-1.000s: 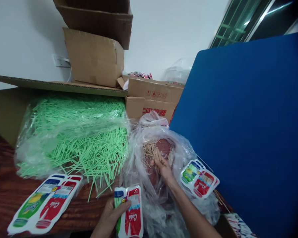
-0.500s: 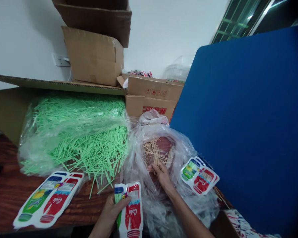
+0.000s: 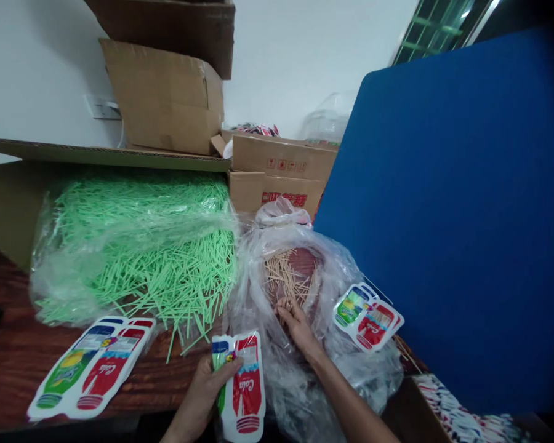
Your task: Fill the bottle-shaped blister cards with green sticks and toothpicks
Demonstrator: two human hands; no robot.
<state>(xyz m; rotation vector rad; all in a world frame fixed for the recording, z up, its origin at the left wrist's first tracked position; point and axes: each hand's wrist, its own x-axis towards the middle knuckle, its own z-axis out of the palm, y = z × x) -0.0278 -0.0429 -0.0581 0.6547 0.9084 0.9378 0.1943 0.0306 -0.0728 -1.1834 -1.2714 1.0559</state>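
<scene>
My left hand (image 3: pixel 204 387) is closed round a bottle-shaped printed pouch (image 3: pixel 243 387), red with "Cola" on it and a green strip at its left side. My right hand (image 3: pixel 295 320) reaches into a clear plastic bag (image 3: pixel 300 363) and its fingers rest among thin wooden sticks (image 3: pixel 286 277) lying inside. The fingers look pinched on some sticks. To the left a large clear bag of green sticks (image 3: pixel 143 246) spills out of an open carton onto the brown wooden table (image 3: pixel 9 357).
A stack of printed pouches (image 3: pixel 92 369) lies at the front left. Another pouch stack (image 3: pixel 368 317) rests on the bag at right. A blue panel (image 3: pixel 452 209) stands at the right. Cardboard boxes (image 3: pixel 166 104) are piled against the white wall.
My right hand has drawn back slightly toward me inside the bag. The view has tilted a little; my left hand keeps its hold on the pouch.
</scene>
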